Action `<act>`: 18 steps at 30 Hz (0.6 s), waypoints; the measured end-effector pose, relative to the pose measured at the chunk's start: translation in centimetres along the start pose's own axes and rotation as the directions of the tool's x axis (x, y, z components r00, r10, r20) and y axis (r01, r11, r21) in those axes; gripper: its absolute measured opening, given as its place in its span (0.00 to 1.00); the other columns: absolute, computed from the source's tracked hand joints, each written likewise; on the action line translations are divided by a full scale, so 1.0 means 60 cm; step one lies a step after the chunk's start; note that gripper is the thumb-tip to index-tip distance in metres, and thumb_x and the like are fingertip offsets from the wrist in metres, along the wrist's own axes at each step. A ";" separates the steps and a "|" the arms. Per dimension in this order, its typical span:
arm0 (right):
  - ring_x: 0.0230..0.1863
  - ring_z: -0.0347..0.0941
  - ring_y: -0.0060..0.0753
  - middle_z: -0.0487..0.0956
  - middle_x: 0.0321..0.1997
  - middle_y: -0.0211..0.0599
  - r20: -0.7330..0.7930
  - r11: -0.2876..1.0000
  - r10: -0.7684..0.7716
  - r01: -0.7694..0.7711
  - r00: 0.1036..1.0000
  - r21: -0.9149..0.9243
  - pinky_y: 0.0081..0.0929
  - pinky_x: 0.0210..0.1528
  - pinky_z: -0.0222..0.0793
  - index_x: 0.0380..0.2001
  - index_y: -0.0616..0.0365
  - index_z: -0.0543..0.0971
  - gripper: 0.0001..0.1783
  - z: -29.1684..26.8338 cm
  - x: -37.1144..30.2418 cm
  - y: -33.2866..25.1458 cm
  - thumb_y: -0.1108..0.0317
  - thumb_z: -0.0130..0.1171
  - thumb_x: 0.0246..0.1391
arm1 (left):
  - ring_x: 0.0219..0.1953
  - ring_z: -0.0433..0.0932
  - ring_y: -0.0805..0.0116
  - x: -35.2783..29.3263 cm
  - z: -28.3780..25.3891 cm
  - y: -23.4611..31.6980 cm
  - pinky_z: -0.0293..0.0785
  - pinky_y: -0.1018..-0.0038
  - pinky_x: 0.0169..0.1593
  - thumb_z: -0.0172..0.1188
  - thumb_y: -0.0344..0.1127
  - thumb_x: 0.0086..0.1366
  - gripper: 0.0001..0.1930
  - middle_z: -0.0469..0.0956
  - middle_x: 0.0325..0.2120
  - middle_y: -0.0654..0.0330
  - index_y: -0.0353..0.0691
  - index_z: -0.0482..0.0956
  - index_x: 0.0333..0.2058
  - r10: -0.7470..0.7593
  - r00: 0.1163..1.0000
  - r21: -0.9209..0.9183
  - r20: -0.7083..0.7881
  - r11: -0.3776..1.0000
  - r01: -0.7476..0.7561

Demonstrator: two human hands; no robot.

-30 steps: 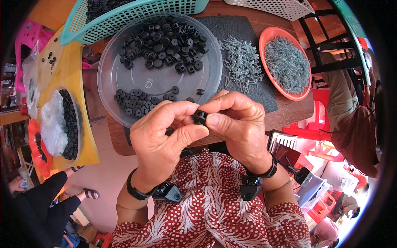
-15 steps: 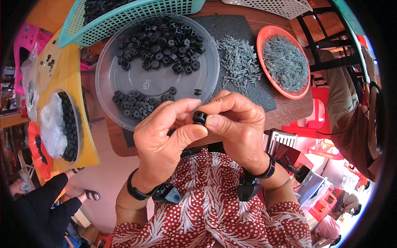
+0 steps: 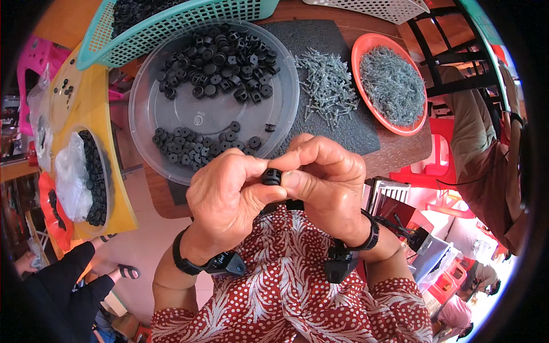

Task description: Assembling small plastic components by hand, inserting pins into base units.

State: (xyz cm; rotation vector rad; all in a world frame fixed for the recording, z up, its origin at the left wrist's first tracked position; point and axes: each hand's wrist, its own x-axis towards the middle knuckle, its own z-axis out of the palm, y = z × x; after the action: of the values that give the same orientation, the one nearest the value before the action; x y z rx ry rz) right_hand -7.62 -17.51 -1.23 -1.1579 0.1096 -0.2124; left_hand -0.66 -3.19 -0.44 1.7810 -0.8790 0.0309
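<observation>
Between the fingertips of both hands is a small round black plastic part (image 3: pixel 271 176) with a groove or slot in its side. My left hand (image 3: pixel 226 186) pinches it from the left, and my right hand (image 3: pixel 323 183) grips it from the right with thumb and forefinger. Just beyond my hands lies a clear round plastic tray (image 3: pixel 197 108). A large heap of black round parts (image 3: pixel 220 63) fills its far side, and flatter black discs (image 3: pixel 194 143) are grouped at its near side. One small black piece (image 3: pixel 270 127) sits alone near the tray's right edge.
Silvery screws (image 3: pixel 329 83) lie loose on a dark mat (image 3: pixel 357 128), beside an orange plate (image 3: pixel 355 54) full of more screws. A teal basket (image 3: pixel 183 37) and a white basket (image 3: pixel 377 8) stand behind. A yellow table (image 3: pixel 120 188) is at left. Other people are nearby.
Both hands have come slightly nearer my body with the black part, which has turned a little between the fingertips. The fingers now press closer together around it.
</observation>
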 end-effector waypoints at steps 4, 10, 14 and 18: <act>0.35 0.72 0.19 0.75 0.30 0.31 0.000 0.997 0.076 -0.076 0.997 0.021 0.17 0.38 0.69 0.35 0.68 0.77 0.08 0.008 -0.006 -0.017 0.86 0.54 0.51 | 0.17 0.70 0.66 0.000 -0.005 -0.001 0.65 0.74 0.20 0.68 0.39 0.50 0.16 0.71 0.18 0.60 0.35 0.72 0.27 0.115 0.993 0.070 0.019 0.991 -0.116; 0.38 0.69 0.19 0.73 0.35 0.31 0.110 0.996 0.083 -0.081 0.990 -0.022 0.17 0.40 0.66 0.40 0.67 0.76 0.13 -0.005 -0.002 -0.032 0.77 0.61 0.50 | 0.17 0.69 0.63 0.003 -0.003 -0.004 0.66 0.72 0.19 0.69 0.34 0.49 0.17 0.69 0.18 0.57 0.31 0.72 0.31 0.212 0.977 0.149 0.036 0.965 -0.215; 0.38 0.72 0.20 0.76 0.36 0.33 0.072 0.988 0.156 -0.156 0.985 -0.003 0.18 0.41 0.70 0.40 0.66 0.75 0.12 -0.011 0.001 -0.038 0.77 0.62 0.50 | 0.20 0.70 0.62 0.006 0.010 0.001 0.67 0.72 0.22 0.69 0.29 0.47 0.18 0.70 0.21 0.56 0.29 0.72 0.35 0.230 0.972 0.170 0.038 0.957 -0.234; 0.34 0.73 0.18 0.78 0.34 0.33 -0.116 0.952 0.168 -0.192 0.979 -0.237 0.17 0.37 0.71 0.37 0.65 0.76 0.10 -0.034 0.028 -0.062 0.73 0.61 0.51 | 0.24 0.72 0.62 0.015 -0.008 0.005 0.69 0.72 0.25 0.68 0.24 0.44 0.20 0.71 0.23 0.56 0.30 0.73 0.38 0.078 0.995 0.180 0.054 0.980 -0.087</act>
State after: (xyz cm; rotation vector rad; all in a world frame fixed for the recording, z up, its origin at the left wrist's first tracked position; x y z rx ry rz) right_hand -6.79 -21.15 1.41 -1.3782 0.3322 -0.0923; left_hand 0.02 -3.34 0.39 1.9199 -1.0105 0.1276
